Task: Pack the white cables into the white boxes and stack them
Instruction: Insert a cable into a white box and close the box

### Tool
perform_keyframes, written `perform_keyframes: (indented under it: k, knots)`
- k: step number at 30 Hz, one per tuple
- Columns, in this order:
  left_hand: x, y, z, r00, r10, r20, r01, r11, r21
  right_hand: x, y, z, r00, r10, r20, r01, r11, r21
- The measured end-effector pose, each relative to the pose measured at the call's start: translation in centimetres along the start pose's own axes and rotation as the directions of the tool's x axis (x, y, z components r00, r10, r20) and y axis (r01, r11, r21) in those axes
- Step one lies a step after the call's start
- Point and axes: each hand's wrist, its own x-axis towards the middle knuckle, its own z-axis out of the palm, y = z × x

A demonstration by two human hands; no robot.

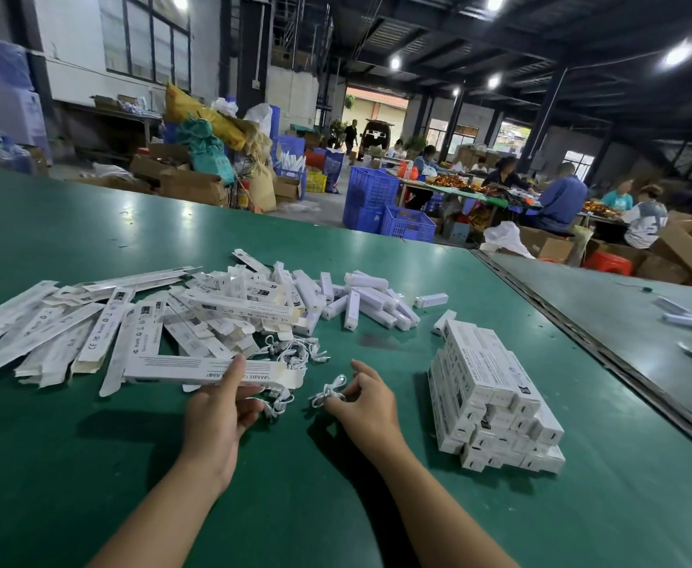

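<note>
While our left hand (213, 420) grips the long white cardboard box (164, 368) over the green desk (90, 485) and our right hand (366, 403) pinches the coiled white cable (330, 393) beside its open flap (293, 379), the coil may spring loose and snag there; a skewed push could crumple the flap.

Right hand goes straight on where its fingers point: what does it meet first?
Likely the open flap end of the white box in the left hand. The right hand, pinching a coiled white cable, points left and away toward it; depth is unclear.
</note>
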Motion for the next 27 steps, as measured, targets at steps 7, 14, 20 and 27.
perform_keyframes:
  k: [7,14,20,27]
  knots:
    - [-0.1,0.0,0.1,1.0,-0.007,0.008,0.007,1.0,0.013,-3.6,0.6,-1.6,0.979,-0.154,0.135,0.156,0.988,-0.008]
    - [-0.1,0.0,0.2,1.0,-0.001,0.023,0.0,1.0,0.016,-4.1,0.7,-2.0,0.981,-0.182,0.072,0.177,0.982,0.069]
    - [0.1,-0.1,0.1,1.0,-0.004,0.028,0.004,1.0,0.027,-3.9,0.7,-2.4,0.97,-0.209,0.127,0.224,0.968,-0.111]
    - [0.1,-0.1,0.2,1.0,-0.006,0.031,0.005,1.0,0.022,-4.0,0.6,-2.7,0.943,-0.252,0.217,0.299,0.929,-0.219]
